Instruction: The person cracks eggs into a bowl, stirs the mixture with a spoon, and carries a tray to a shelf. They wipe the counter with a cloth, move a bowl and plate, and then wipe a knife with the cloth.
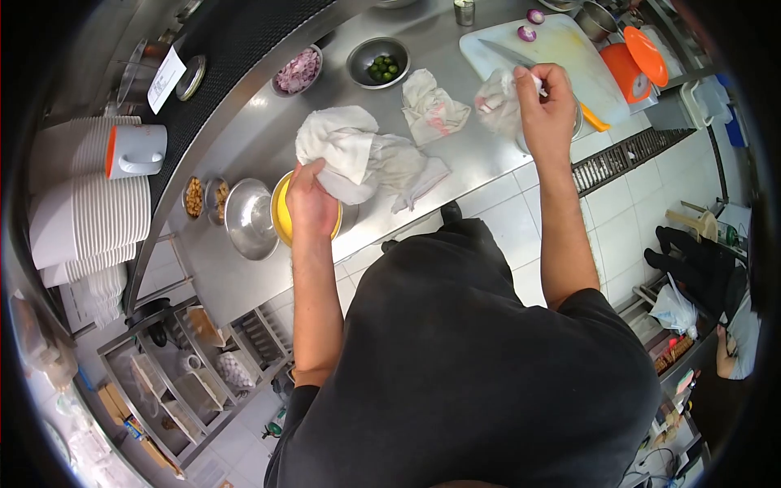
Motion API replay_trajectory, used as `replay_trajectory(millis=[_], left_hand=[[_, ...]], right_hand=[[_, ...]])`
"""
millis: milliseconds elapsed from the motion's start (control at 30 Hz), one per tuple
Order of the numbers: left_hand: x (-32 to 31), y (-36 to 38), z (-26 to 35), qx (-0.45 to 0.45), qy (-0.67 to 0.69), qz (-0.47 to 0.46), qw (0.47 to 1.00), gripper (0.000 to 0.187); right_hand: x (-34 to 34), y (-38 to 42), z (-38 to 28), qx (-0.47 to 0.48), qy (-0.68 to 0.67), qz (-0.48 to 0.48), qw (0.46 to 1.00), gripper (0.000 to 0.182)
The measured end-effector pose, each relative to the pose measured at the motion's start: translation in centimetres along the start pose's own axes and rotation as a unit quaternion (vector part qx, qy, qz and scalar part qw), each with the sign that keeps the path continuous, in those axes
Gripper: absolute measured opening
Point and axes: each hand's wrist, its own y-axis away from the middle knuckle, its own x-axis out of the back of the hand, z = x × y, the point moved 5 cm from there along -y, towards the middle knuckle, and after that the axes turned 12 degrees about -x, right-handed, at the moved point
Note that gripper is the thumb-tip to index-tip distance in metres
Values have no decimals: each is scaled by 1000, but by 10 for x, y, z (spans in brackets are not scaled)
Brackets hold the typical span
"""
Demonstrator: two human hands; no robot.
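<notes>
My left hand [311, 203] rests on the rim of a yellow bowl [281, 213] at the counter's near edge and grips the end of a white cloth [346, 150] that lies bunched on the steel counter [455, 171]. My right hand [547, 110] is raised over a metal bowl whose rim barely shows. It pinches the top of a clear plastic bag [498, 102] with pale pieces inside. A white cutting board [561, 49] lies just beyond, with a knife [506, 54] and two halved red onions [527, 33] on it.
A second crumpled cloth [434, 110] lies between my hands. Bowls of sliced shallots [298, 71] and green limes [381, 67] stand at the back. An upturned steel bowl [250, 218], stacked white plates [89, 211], an orange-lined mug [134, 151] and an orange scale [637, 67] are nearby.
</notes>
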Motion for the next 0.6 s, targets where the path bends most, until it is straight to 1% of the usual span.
replay_trajectory(millis=[133, 233, 267, 333, 367, 467, 567, 600], left_hand=[[5, 3, 4, -6, -15, 42, 999, 46], [8, 6, 9, -12, -41, 61, 997, 43], [7, 8, 11, -16, -55, 69, 996, 42], [9, 10, 13, -21, -80, 80, 993, 40], [9, 11, 14, -21, -92, 83, 992, 39], [6, 11, 14, -22, -103, 65, 992, 33], [-1, 14, 13, -33, -113, 40, 992, 30], [-4, 14, 12, -40, -119, 32, 992, 30]], right_hand=[[8, 4, -17, 61, -42, 40, 996, 20], [3, 6, -7, 36, 35, 1, 999, 20], [-4, 7, 1, 48, 113, -41, 992, 21], [-25, 11, 30, 72, 266, -124, 953, 24], [-39, 14, 50, 29, 326, -195, 925, 30], [-85, 23, 85, 49, 253, -206, 944, 31], [-130, 25, 112, 93, 266, -198, 939, 31], [-146, 20, 128, 96, 303, -217, 923, 30]])
